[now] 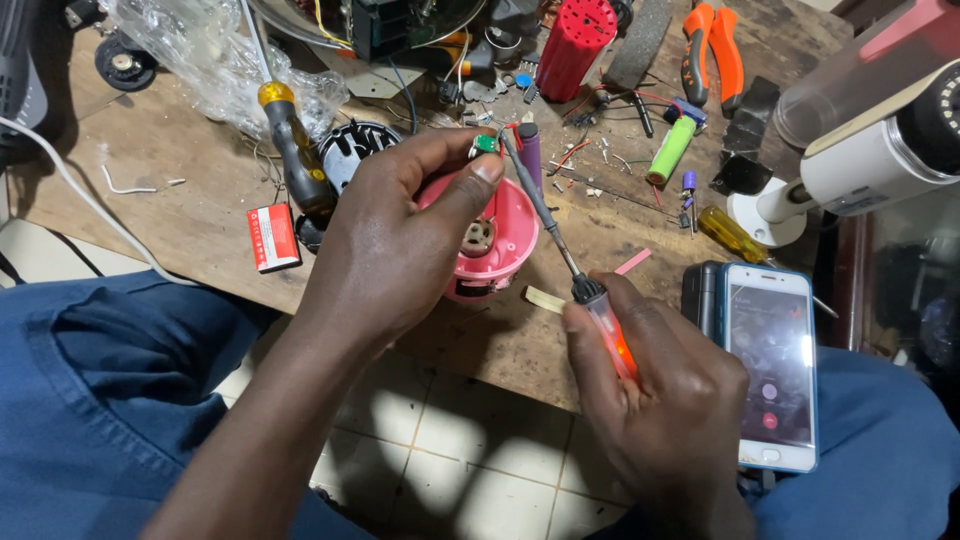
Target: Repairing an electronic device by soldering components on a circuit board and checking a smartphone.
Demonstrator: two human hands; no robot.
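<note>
A red and white box (272,238) is lying near the front edge of the table (180,150), and just behind it a screwdriver with a yellow and black handle (293,150) is resting beside a crumpled plastic bag (215,60) toward the back left corner. The left hand (395,235) is grasping a pink round casing (495,240) at the front edge, its thumb pressing a small green circuit board (486,144) against the casing's upper rim. The right hand (670,400) is clenching the orange handle of a soldering iron (560,245), whose tip is reaching that board. A purple battery (530,155) is lying just behind the casing, a red cylinder (575,45) is standing toward the back edge, and a green battery (670,150) and orange pliers (712,50) are lying further right. A phone (770,365) is resting at the front right edge
</note>
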